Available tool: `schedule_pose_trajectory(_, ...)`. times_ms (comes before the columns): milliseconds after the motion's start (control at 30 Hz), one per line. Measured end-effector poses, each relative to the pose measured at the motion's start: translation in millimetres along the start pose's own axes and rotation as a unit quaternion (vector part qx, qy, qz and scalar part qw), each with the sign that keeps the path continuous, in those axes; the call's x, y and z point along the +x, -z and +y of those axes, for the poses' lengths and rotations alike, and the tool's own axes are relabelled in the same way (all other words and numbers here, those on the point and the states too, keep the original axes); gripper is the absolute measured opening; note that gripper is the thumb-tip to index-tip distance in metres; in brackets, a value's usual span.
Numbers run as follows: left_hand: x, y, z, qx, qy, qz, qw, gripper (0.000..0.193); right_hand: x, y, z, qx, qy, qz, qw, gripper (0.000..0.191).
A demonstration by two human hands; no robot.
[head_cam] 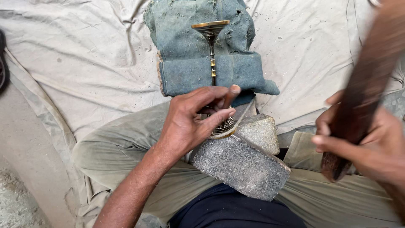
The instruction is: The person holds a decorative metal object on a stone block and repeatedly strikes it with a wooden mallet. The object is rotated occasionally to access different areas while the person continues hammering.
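Right hand (pixel 371 143) gripping wooden stick (pixel 363 88), left hand (pixel 190 120) pinching small tool (pixel 230 97) on brass goblet (pixel 212 46)

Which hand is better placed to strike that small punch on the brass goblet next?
Probably the right hand: it grips the raised wooden mallet. The left hand is busy steadying the punch on the brass goblet.

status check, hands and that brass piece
Left hand pinching punch on brass goblet. Right hand gripping wooden mallet, raised. Nothing between.
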State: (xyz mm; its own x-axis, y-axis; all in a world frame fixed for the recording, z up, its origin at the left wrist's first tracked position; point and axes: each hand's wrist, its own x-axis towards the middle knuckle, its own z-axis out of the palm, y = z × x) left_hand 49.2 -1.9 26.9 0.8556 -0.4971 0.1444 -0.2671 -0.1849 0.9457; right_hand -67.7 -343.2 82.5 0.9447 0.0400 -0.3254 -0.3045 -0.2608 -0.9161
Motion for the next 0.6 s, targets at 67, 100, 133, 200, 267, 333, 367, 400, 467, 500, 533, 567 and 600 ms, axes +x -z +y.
schedule_pose_trajectory(67, 9.3, 1.4, 3.5, 0.015, -0.009, -0.03, 0.999, 0.045, -5.9, -6.9, 3.9, -0.112, -0.043, -0.007, 0.993, 0.055)
schedule_pose_trajectory(100, 15.3, 1.7, 4.4, 0.019, -0.01, -0.049, 0.999, 0.048, -8.4, -10.3, 5.1, -0.143, -0.058, -0.003, 0.988, 0.053)
schedule_pose_trajectory(133, 21.8, 2.1, 4.7, 0.023, -0.011, -0.068, 0.997, 0.051, -10.4, -13.4, 6.4, -0.172, -0.073, 0.001, 0.982, 0.051)
schedule_pose_trajectory(200, 32.7, 2.6, 5.6, 0.052, 0.018, -0.12, 0.991, 0.046, -14.6, -18.9, 7.9, -0.199, -0.077, 0.015, 0.977, 0.048)
schedule_pose_trajectory(267, 43.0, 3.1, 6.2, 0.074, 0.041, -0.165, 0.983, 0.04, -17.7, -22.9, 8.6, -0.22, -0.072, 0.023, 0.973, 0.044)
schedule_pose_trajectory(333, 49.1, 2.9, 7.8, 0.085, 0.073, -0.206, 0.972, 0.034, -20.0, -25.9, 8.6, -0.213, -0.064, 0.025, 0.975, 0.04)
schedule_pose_trajectory(367, 50.9, 4.3, 8.7, 0.081, 0.014, -0.194, 0.978, 0.036, -20.2, -27.4, 8.5, -0.2, -0.071, 0.025, 0.977, 0.039)
schedule_pose_trajectory(400, 52.2, 5.3, 9.5, 0.076, -0.045, -0.182, 0.979, 0.038, -20.1, -29.0, 8.5, -0.185, -0.075, 0.024, 0.979, 0.037)
schedule_pose_trajectory(467, 54.6, 4.4, 11.3, 0.081, -0.101, -0.192, 0.973, 0.04, -18.1, -32.6, 8.5, -0.224, -0.101, 0.033, 0.969, 0.039)
schedule_pose_trajectory(500, 56.0, 2.9, 12.3, 0.093, -0.098, -0.214, 0.968, 0.039, -16.8, -35.1, 8.5, -0.266, -0.108, 0.046, 0.957, 0.04)
schedule_pose_trajectory(533, 57.2, 1.8, 12.8, 0.103, -0.092, -0.234, 0.962, 0.039, -15.6, -37.1, 8.3, -0.309, -0.116, 0.057, 0.942, 0.041)
schedule_pose_trajectory(567, 58.4, 2.3, 12.7, 0.09, -0.107, -0.231, 0.963, 0.039, -15.4, -38.7, 7.1, -0.292, -0.123, 0.063, 0.946, 0.038)
schedule_pose_trajectory(600, 60.3, 2.6, 11.9, 0.078, -0.122, -0.228, 0.963, 0.04, -15.4, -40.1, 6.1, -0.275, -0.13, 0.07, 0.95, 0.035)
